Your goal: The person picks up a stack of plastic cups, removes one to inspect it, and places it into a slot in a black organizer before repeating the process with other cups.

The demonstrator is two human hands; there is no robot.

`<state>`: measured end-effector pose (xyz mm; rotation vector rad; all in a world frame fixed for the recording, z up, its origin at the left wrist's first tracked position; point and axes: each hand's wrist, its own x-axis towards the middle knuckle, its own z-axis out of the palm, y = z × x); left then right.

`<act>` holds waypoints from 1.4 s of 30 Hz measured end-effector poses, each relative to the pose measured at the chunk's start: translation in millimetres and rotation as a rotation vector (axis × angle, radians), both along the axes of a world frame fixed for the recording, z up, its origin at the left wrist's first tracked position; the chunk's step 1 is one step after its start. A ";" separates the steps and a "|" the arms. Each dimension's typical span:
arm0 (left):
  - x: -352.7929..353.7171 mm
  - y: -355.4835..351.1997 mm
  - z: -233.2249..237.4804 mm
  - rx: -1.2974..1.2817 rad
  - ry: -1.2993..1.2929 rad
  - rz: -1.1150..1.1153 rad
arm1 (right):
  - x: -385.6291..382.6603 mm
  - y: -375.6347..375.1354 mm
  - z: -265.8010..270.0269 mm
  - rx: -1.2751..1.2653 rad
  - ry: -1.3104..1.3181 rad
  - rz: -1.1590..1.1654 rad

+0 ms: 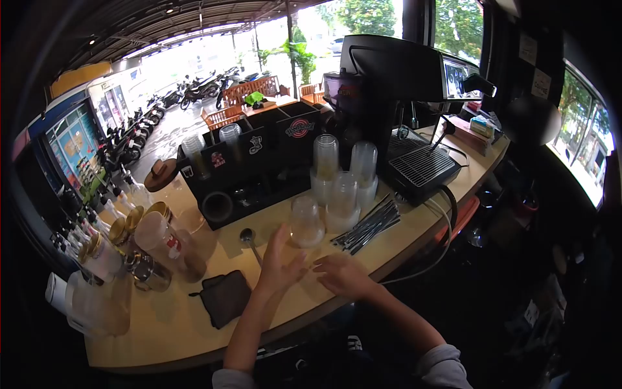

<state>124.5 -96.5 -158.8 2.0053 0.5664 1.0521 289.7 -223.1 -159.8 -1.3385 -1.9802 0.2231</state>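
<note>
On the wooden counter stands a short stack of clear plastic cups [306, 223], upside down. My left hand [280, 267] is just in front and to the left of it, fingers stretched and apart, with the upper fingers near its side. To the right, my right hand [342, 275] reaches in over the counter with its fingers loosely spread and nothing in them. Beyond it lies a pile of black wrapped straws [369, 227]. Taller stacks of plastic cups [342, 201] rise behind the short one. A long-handled spoon [248, 237] lies left of my left hand, its handle partly behind that hand.
A dark folded cloth [224, 299] lies near the counter's front edge. Jars [165, 243], a clear pitcher [97, 308] and pump bottles [84, 223] crowd the left. A black organizer [259, 165] stands behind, an espresso machine [414, 155] to the right with a cable [447, 227] below.
</note>
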 end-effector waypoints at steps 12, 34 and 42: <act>104.5 27.1 -12.6 -0.077 -0.186 0.439 | 127.7 12.8 15.2 0.140 0.377 -0.123; 128.4 11.0 37.0 0.518 0.007 0.621 | 197.3 119.3 -9.2 0.215 0.501 -0.334; 121.8 4.6 33.6 0.516 -0.113 0.596 | 199.4 95.4 9.7 0.192 0.552 -0.386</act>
